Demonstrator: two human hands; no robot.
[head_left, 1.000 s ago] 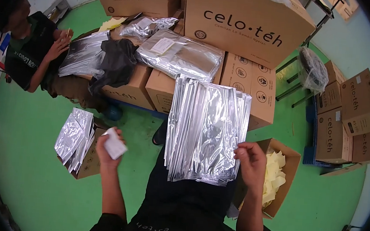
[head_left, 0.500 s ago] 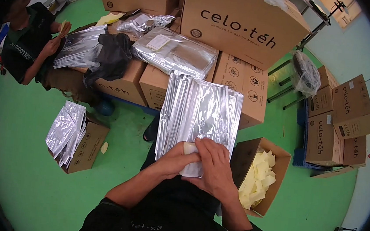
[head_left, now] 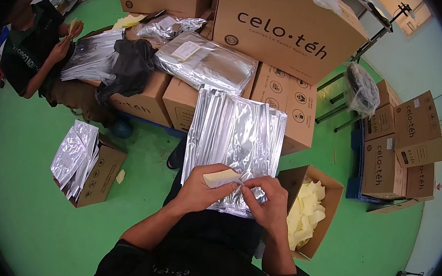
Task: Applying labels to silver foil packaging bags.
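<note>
A small stack of labels point(head_left: 221, 178), pale yellow and white, sits in my left hand point(head_left: 198, 191), thumb pressed on its near edge. At the stack's right end, my right hand point(head_left: 269, 201) pinches a label edge between thumb and forefinger; the exact piece is hard to make out. Beneath both hands lies a thick pile of silver foil pouches point(head_left: 234, 139), fanned out at its left side and reaching up to the cartons.
An open carton point(head_left: 330, 216) of crumpled yellow paper pieces stands at right, another carton point(head_left: 105, 172) with foil pouches at left. Ahead are stacked cartons point(head_left: 288, 33), a wrapped foil bundle point(head_left: 211, 63) and a black bag point(head_left: 133, 64). A co-worker point(head_left: 35, 43) handles yellow slips at far left.
My hands have drawn apart slightly. The label stack in my left hand has turned to show its yellow side, and my right hand has shifted from lying over the pouch to pinching the stack's end.
</note>
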